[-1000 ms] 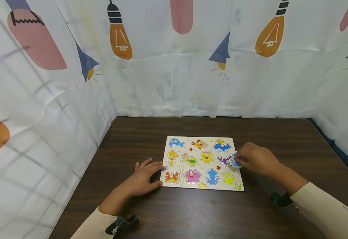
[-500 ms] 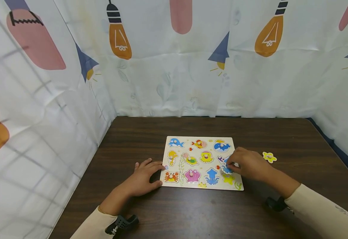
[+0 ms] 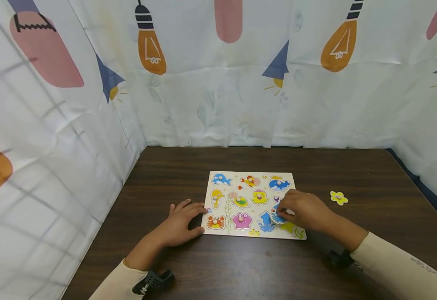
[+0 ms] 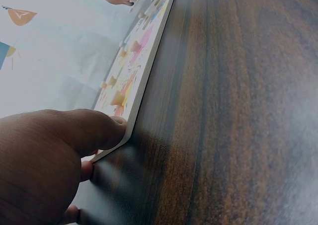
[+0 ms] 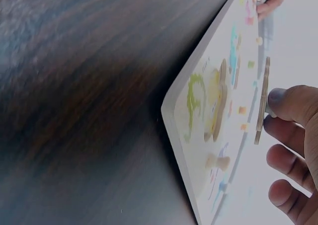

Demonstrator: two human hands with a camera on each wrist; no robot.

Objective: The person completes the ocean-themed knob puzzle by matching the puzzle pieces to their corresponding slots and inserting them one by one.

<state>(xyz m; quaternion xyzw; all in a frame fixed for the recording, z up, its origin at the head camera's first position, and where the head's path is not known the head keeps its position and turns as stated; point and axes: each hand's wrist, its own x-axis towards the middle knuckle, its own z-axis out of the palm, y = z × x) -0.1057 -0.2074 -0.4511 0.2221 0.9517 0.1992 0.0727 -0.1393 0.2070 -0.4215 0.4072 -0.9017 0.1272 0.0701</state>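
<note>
A pale wooden peg puzzle board (image 3: 255,210) printed with sea animals lies flat on the table. My right hand (image 3: 308,210) pinches a blue squid puzzle piece (image 3: 277,216) by its knob, over the board's lower right part. In the right wrist view the piece (image 5: 263,101) hangs on edge, apart from the board. Just left of it is the blue squid recess (image 3: 266,223), without a knob. The fingers of my left hand (image 3: 181,225) are spread at the board's left edge, its thumb touching the near corner. A yellow star piece (image 3: 339,198) lies right of the board.
Knobbed pieces such as the crab (image 3: 216,222), the pink shell (image 3: 242,221) and the octopus (image 3: 259,197) sit in the board. The dark wood table (image 3: 240,271) is enclosed by a white printed curtain (image 3: 218,104) behind and at the sides.
My right hand has carried the blue squid piece left and toward me, from the board's right edge to beside the squid recess. The star piece has come into sight. My left hand has stayed still.
</note>
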